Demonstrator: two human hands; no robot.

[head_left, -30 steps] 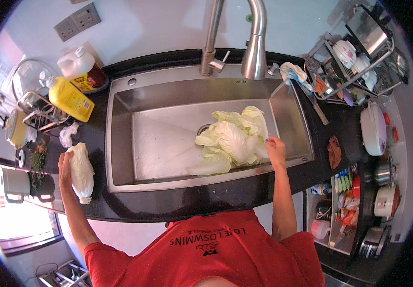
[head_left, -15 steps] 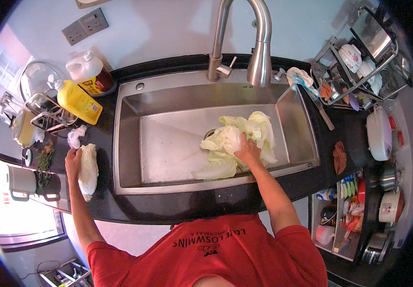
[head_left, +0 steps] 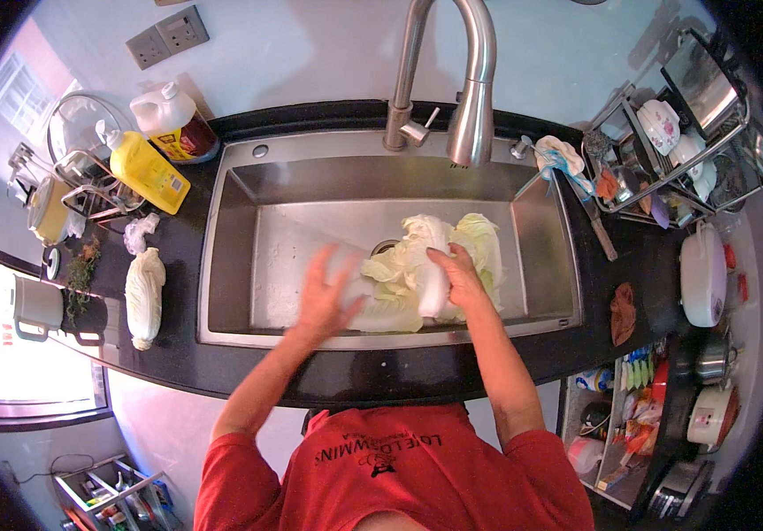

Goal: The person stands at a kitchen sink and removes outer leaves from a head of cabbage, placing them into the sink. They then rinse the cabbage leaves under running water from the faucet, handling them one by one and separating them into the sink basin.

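In my right hand (head_left: 457, 276) is a napa cabbage leaf (head_left: 434, 290), its thick white stem end toward me, the fingers closed on its side. More loose cabbage leaves (head_left: 480, 241) lie beneath and beside it in the steel sink (head_left: 297, 232), partly covering the drain. My left hand (head_left: 324, 299) hovers over the sink's near left part, blurred by motion, with spread fingers and nothing visible in it. On the black counter left of the sink rests a pale head of napa cabbage (head_left: 144, 296), untouched.
The faucet (head_left: 474, 124) arches over the sink's back. A yellow bottle (head_left: 147, 173) and a large jug (head_left: 173, 124) stand back left. To the right are a knife (head_left: 601, 228), a brown cloth-like piece (head_left: 623, 314) and a dish rack (head_left: 664, 164). A pot (head_left: 41, 305) stands far left.
My left hand has let go of the cabbage head on the counter and moved right, over the sink. My right hand has lifted a leaf from the pile.
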